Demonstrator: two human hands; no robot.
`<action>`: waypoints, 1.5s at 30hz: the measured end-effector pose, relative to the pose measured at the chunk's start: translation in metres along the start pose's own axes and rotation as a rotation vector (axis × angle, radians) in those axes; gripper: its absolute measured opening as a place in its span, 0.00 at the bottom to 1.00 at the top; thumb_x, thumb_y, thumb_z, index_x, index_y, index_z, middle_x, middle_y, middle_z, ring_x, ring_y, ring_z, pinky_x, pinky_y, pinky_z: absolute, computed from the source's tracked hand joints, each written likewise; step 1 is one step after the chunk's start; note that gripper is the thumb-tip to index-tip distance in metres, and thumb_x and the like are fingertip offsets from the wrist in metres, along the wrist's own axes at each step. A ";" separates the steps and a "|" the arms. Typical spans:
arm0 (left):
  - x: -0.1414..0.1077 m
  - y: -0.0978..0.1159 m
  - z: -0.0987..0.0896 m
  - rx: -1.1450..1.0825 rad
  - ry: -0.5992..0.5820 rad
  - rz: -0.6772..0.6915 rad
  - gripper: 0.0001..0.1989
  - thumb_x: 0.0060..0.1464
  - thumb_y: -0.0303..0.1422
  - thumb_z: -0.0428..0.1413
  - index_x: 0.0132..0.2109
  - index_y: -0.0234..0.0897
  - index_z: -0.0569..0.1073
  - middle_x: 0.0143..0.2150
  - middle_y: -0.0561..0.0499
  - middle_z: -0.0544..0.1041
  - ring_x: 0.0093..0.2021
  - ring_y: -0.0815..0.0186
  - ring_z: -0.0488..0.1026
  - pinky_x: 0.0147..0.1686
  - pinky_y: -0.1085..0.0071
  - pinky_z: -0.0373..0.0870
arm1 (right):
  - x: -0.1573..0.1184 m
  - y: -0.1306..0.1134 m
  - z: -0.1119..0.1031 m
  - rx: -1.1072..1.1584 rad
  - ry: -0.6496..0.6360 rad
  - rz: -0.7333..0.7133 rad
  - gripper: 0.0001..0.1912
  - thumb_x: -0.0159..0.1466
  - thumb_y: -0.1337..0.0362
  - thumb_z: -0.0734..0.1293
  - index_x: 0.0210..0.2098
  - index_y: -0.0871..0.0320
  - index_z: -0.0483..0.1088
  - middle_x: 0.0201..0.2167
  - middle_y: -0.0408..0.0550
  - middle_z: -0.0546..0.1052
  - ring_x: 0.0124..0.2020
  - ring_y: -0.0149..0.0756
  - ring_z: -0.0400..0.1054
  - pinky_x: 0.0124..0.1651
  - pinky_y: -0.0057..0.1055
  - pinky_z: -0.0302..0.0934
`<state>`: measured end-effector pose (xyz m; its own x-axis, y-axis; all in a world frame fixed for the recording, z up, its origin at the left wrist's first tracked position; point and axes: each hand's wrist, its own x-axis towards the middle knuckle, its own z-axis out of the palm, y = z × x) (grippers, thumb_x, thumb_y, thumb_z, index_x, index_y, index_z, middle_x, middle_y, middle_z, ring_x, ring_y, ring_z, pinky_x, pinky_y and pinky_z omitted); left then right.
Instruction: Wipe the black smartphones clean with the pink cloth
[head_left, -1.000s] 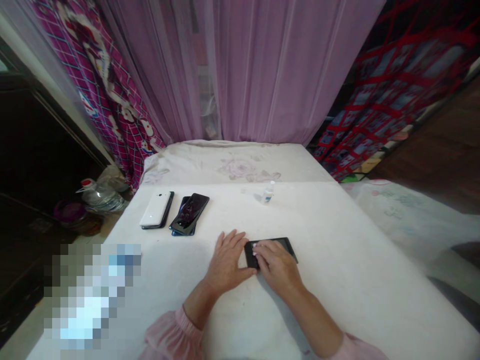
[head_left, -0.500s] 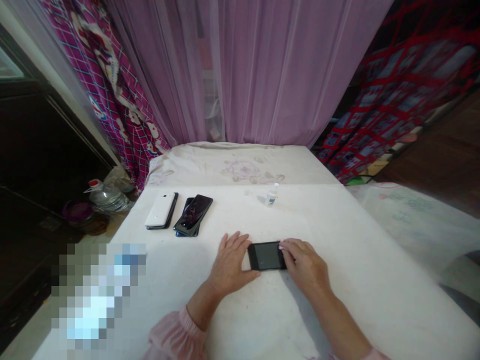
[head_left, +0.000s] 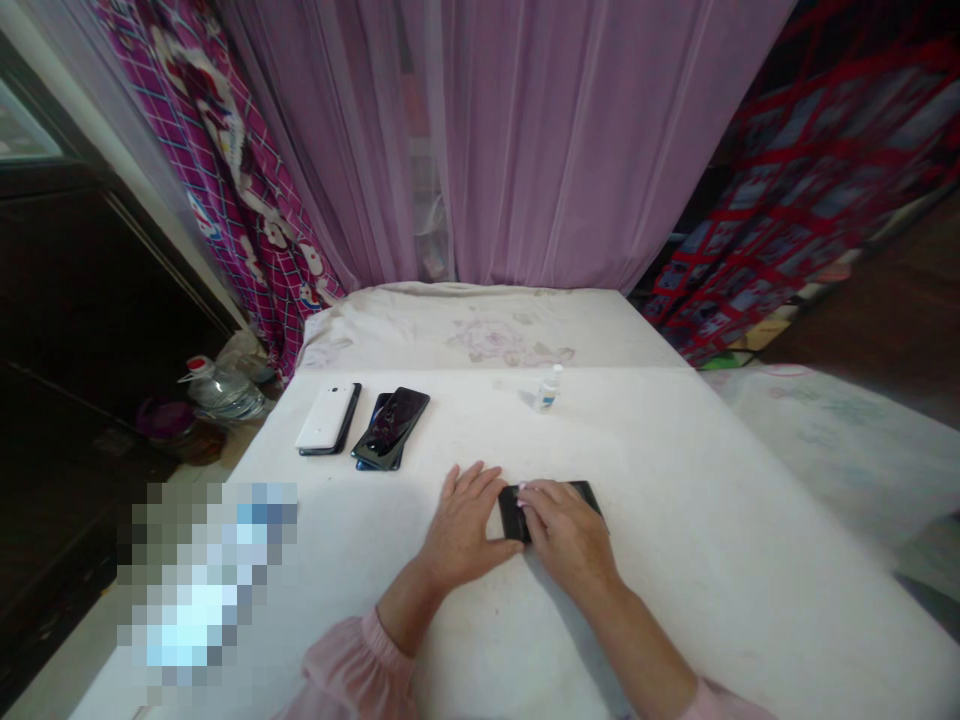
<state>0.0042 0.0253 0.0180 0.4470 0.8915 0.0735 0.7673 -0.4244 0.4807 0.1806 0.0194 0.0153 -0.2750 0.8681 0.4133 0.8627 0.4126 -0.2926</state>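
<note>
A black smartphone (head_left: 512, 517) lies flat on the white cloth, screen up, partly covered by my right hand. My left hand (head_left: 466, 525) rests at its left end, thumb at the near edge and forefinger at the far edge, holding it between them with the other fingers spread on the cloth. My right hand (head_left: 566, 525) is closed, and a small pale wad (head_left: 521, 490) shows at its fingertips, pressed to the left part of the screen. The wad's material is too small to tell.
A small white bottle (head_left: 550, 390) stands beyond the smartphone. To the left lie a white phone (head_left: 326, 418) on a dark one, and a black phone (head_left: 394, 425) crossed over a blue one. A pixelated patch covers the table's left edge. A purple curtain (head_left: 540, 140) hangs behind.
My right hand has slid left across the screen with the pale wad, uncovering the phone's right end. My left hand keeps its hold. The view has shifted slightly.
</note>
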 end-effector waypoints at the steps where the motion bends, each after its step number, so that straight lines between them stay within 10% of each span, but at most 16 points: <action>1: 0.000 0.000 -0.001 0.000 -0.003 -0.002 0.34 0.48 0.46 0.63 0.60 0.41 0.64 0.64 0.45 0.64 0.67 0.50 0.53 0.66 0.46 0.41 | -0.002 0.006 -0.002 -0.013 0.000 0.019 0.13 0.64 0.70 0.59 0.38 0.55 0.75 0.39 0.47 0.78 0.40 0.37 0.68 0.44 0.32 0.63; 8: -0.001 -0.003 0.002 -0.026 -0.013 -0.005 0.35 0.48 0.48 0.62 0.60 0.41 0.63 0.66 0.46 0.62 0.68 0.51 0.51 0.66 0.48 0.37 | -0.019 0.066 -0.021 -0.162 0.088 0.208 0.14 0.65 0.64 0.58 0.37 0.55 0.75 0.38 0.48 0.78 0.39 0.39 0.69 0.41 0.35 0.64; 17: 0.000 -0.002 0.002 -0.025 0.005 0.002 0.34 0.47 0.48 0.63 0.59 0.41 0.64 0.64 0.46 0.64 0.67 0.51 0.53 0.66 0.47 0.39 | 0.000 0.007 0.001 -0.079 0.002 -0.007 0.12 0.65 0.69 0.59 0.38 0.55 0.75 0.39 0.47 0.77 0.40 0.38 0.68 0.44 0.31 0.62; 27: -0.001 -0.004 0.003 -0.041 -0.006 0.009 0.37 0.46 0.49 0.63 0.60 0.41 0.63 0.66 0.46 0.62 0.68 0.52 0.52 0.67 0.48 0.37 | -0.014 0.054 -0.016 -0.157 0.090 0.150 0.12 0.64 0.66 0.59 0.36 0.56 0.75 0.37 0.48 0.78 0.38 0.40 0.69 0.41 0.34 0.63; 36: 0.000 -0.002 0.001 -0.038 -0.002 0.002 0.36 0.47 0.49 0.62 0.60 0.42 0.64 0.65 0.46 0.64 0.68 0.52 0.52 0.66 0.48 0.37 | 0.002 -0.002 0.002 -0.030 -0.030 -0.042 0.12 0.64 0.70 0.59 0.37 0.55 0.74 0.39 0.46 0.78 0.39 0.37 0.69 0.43 0.30 0.62; 45: -0.001 -0.003 0.001 -0.045 -0.013 0.004 0.36 0.47 0.49 0.63 0.60 0.40 0.64 0.65 0.45 0.63 0.68 0.52 0.51 0.67 0.48 0.37 | -0.010 0.051 -0.015 -0.143 0.053 0.155 0.12 0.64 0.66 0.58 0.35 0.55 0.74 0.37 0.48 0.77 0.37 0.40 0.69 0.39 0.35 0.63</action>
<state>0.0024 0.0257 0.0155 0.4566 0.8874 0.0644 0.7438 -0.4204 0.5196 0.2338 0.0278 0.0092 -0.1150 0.9007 0.4190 0.9454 0.2287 -0.2323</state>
